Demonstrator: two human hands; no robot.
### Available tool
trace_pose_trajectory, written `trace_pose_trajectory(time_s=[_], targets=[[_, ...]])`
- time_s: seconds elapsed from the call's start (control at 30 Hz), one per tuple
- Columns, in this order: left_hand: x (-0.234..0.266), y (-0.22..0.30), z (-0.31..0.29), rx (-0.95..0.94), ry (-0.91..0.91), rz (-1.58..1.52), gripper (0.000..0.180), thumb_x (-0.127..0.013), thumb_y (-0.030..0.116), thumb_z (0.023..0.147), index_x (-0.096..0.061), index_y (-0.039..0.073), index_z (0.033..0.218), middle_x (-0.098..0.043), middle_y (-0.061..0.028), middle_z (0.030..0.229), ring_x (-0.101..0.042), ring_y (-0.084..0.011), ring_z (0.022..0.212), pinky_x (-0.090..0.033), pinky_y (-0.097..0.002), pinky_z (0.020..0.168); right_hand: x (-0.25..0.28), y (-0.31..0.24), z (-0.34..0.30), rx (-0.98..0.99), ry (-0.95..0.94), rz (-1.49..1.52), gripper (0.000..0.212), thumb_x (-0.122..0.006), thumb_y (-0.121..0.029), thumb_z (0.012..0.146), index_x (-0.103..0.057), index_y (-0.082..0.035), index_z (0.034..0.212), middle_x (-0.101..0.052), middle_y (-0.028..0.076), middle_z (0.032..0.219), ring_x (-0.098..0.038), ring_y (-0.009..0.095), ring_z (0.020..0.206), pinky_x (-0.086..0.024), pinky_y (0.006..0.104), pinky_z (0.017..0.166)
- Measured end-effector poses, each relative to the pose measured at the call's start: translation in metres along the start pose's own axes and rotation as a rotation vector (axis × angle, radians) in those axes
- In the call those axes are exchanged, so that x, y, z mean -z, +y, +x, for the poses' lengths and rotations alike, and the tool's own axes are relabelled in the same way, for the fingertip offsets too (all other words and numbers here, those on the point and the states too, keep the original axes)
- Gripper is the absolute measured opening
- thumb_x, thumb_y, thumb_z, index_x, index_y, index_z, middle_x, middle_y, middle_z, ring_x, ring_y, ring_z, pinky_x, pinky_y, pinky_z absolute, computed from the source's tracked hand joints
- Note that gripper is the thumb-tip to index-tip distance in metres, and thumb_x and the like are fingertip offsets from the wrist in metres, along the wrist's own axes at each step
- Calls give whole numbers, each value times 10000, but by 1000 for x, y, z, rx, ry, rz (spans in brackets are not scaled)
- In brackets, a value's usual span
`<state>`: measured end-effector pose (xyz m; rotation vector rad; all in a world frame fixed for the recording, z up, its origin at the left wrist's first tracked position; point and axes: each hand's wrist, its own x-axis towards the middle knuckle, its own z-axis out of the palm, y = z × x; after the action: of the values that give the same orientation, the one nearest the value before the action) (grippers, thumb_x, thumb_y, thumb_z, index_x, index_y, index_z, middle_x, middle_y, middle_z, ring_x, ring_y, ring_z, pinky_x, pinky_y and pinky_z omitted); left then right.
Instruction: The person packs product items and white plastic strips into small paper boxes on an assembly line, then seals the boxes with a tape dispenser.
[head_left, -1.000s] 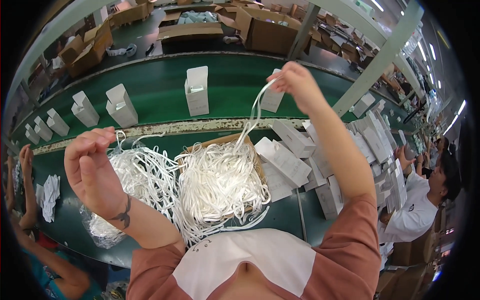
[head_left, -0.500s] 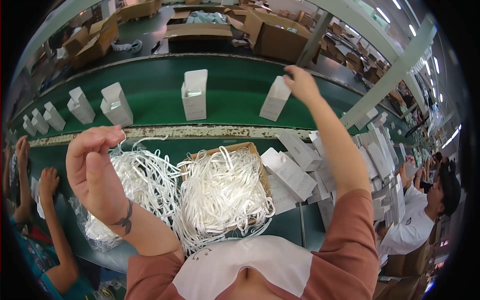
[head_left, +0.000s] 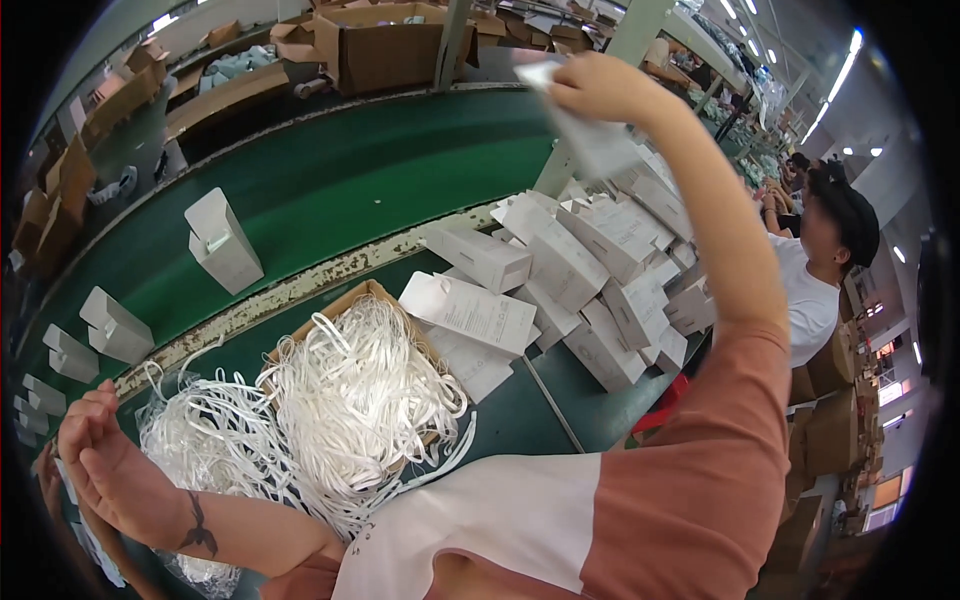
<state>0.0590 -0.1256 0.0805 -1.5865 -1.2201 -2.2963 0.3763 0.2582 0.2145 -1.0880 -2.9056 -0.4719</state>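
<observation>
No readable wording, fine grey lines, probably print, on a lying white carton (head_left: 475,314), faint marks on the piled cartons (head_left: 565,268), raised carton (head_left: 598,148) blurred.

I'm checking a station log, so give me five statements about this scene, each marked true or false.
1. The right hand holds a white box. True.
2. The left hand also grips a white box. False: no box shows in it.
3. White cords fill the cardboard tray. True.
4. The box pile lies left of the tray. False: it lies to the right.
5. White boxes stand on the green belt. True.
</observation>
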Motion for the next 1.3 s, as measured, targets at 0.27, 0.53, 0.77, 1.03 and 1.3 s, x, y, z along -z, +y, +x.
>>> trace_pose_trajectory(time_s=[0.27,0.53,0.77,1.03,1.3], targets=[[8,-2,-4,18,-74,-79,264,-435,172,913,-508,-47,1040,-530,-174,1013,-523,-259,970,-369,-433,955,-66,81,-80,-62,83,-58,251,-582,-214,781,-604,-69,986,-610,149,920,-594,303,817,-459,394,747],[-50,5,9,131,-290,141,206,-560,34,774,-572,-51,962,-597,-129,918,-569,-203,885,-426,-294,802,-60,-175,-83,634,71,629,278,-616,-139,750,-567,-32,1002,-592,133,898,-578,302,782,-468,358,673],[-54,6,6,174,-678,484,290,-632,81,735,-584,11,1013,-604,-128,986,-569,-277,914,-442,-342,788,-88,-262,-81,747,-295,702,329,-629,-199,742,-555,-60,1031,-581,132,888,-564,322,825,-457,385,711],[-71,-7,-14,259,-773,599,282,-630,171,764,-574,27,999,-601,-127,952,-560,-309,883,-453,-375,766,-86,-252,-92,783,-246,699,333,-624,-182,744,-547,-54,1042,-557,126,860,-556,311,794,-448,390,698],[24,-2,-8,502,-544,1256,262,-598,222,772,-611,49,968,-632,-147,878,-594,-324,837,-470,-399,742,-70,-231,-104,849,-7,778,335,-638,-163,732,-554,-44,1034,-553,120,830,-553,300,771,-445,376,688]])
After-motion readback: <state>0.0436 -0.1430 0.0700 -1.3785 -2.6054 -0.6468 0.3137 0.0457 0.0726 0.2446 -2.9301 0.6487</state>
